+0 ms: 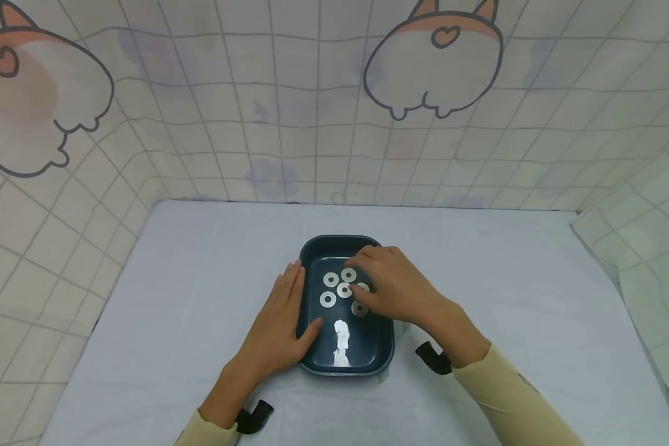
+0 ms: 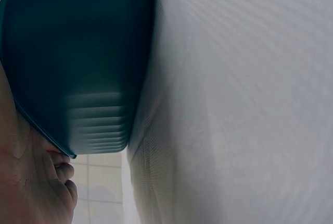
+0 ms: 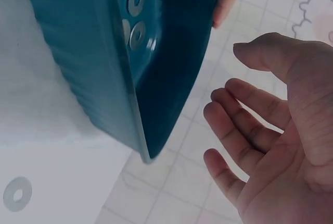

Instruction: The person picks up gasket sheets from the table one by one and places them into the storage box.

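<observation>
A dark blue-green tray [image 1: 370, 347] holds several flat metal washers [image 1: 327, 299], mostly in its middle and far part. Along the tray's left rim rests my left hand [image 1: 279, 325], its fingers straight and its thumb reaching over the edge; the left wrist view has the palm [image 2: 23, 177] against the rim. My right hand [image 1: 398, 285] hovers over the tray's right side with bent, spread fingers, partly covering some washers. In the right wrist view, nothing sits between that hand's thumb and fingers [image 3: 221, 125].
A loose washer [image 3: 17, 194] lies on the white cloth beside the tray in the right wrist view. The cloth-covered table [image 1: 201, 266] is bordered by a curtain [image 1: 312, 124] with a grid pattern at the back and sides. Black straps [image 1: 435, 358] show at the wrists.
</observation>
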`<state>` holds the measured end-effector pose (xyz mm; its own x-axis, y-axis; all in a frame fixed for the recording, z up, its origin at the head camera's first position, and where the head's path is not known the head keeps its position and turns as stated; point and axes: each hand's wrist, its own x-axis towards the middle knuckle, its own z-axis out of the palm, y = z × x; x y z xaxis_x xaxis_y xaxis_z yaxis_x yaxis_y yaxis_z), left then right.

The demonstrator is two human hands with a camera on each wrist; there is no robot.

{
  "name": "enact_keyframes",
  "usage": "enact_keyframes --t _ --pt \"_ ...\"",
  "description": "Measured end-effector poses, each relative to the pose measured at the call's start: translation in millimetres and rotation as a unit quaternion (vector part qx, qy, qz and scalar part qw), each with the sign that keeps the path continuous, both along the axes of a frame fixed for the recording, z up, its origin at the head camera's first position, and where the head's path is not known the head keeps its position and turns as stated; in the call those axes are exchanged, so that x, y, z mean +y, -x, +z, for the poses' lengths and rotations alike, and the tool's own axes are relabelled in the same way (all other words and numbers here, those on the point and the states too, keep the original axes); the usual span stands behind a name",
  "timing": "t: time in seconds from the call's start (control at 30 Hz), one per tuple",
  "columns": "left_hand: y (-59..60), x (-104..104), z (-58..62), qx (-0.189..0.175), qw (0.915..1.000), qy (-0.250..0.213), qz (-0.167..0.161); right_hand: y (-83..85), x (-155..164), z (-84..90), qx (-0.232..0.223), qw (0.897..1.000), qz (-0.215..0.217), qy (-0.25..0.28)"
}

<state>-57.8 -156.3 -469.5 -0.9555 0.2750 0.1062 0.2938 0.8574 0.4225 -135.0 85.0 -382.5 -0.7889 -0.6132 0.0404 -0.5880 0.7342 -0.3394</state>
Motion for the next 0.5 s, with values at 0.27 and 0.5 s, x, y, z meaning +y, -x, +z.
enact_keyframes --t 0.27,0.5 --pt "-0.1 0 -0.4 -0.002 1.0 0.002 0.002 -0.8 18 1.8 -0.007 0.999 -0.029 0.014" --pt "-0.5 1 0.1 -0.006 1.0 -0.001 0.005 -0.8 34 -1.2 -0.017 0.998 -0.061 0.021"
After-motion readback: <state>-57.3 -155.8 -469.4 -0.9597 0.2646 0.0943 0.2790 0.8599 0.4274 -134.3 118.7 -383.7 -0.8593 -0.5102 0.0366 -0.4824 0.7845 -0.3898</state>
